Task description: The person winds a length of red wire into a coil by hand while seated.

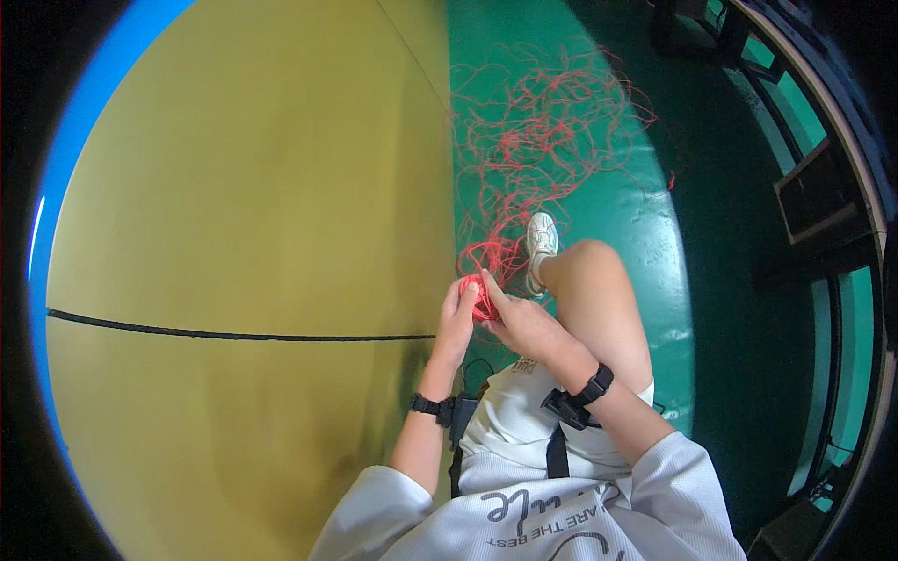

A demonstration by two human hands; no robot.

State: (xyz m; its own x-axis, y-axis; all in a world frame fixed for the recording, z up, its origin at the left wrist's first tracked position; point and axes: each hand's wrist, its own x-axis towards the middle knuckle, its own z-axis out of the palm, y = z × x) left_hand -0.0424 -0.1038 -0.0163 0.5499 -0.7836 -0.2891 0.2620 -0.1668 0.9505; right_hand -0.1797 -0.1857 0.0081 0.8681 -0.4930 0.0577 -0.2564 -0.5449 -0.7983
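One small round ball of red thread (477,297) sits between the two hands, just above the person's lap; being round, it shows no clear long axis. The left hand (456,318) cups it from the left, fingers curled. The right hand (520,323) pinches it with thumb and fingers. One thin strand runs up from it to one loose tangle of red thread (543,131) on the glossy green floor (655,234), beside one white shoe (541,237).

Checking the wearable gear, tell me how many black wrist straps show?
2: one wrist strap on the left forearm below the left hand, one behind the right hand. None seems hidden.
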